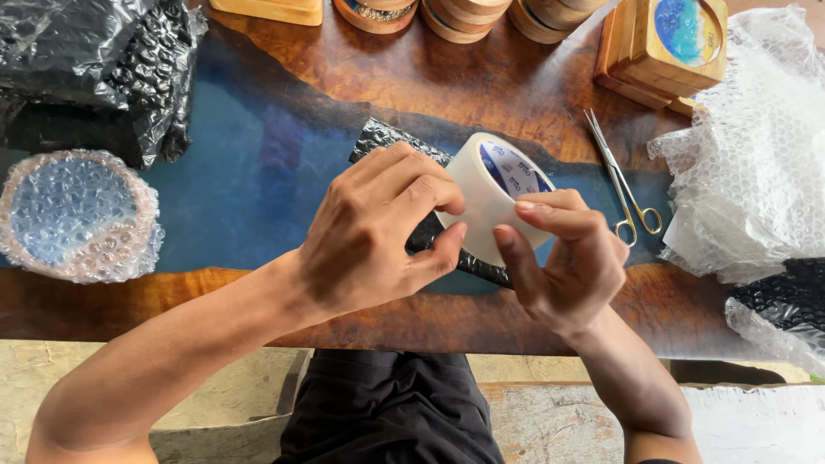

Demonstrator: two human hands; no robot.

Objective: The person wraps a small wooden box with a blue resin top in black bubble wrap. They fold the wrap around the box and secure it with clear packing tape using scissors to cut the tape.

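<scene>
Both hands meet over the middle of a wood-and-blue-resin table [258, 163], closer to its near edge. The right hand [567, 258] is closed around a roll of clear packing tape [490, 193], thumb against the roll's near side and forefinger laid along its top rim. The left hand [378, 228] pinches at the roll's outer face with thumb and fingertips, so the roll sits between the two hands, tilted with its open core facing up and to the right. Under the hands, partly hidden by them, lies a flat bundle in black bubble wrap [387, 137]; its far end shows above the left knuckles and a strip shows below the roll.

Just right of the roll, a pair of scissors [623, 185] lies closed on the table, handles toward the near edge. Clear bubble wrap [748, 155] is heaped at the right edge, with more black wrap beneath it. At the left edge sits a round piece wrapped in clear bubble wrap [77, 215], and behind it, in the far left corner, a pile of black bubble wrap [94, 69]. Along the far edge stand round wooden pieces [464, 13] and a stack of square wooden coasters with blue inlays [670, 47].
</scene>
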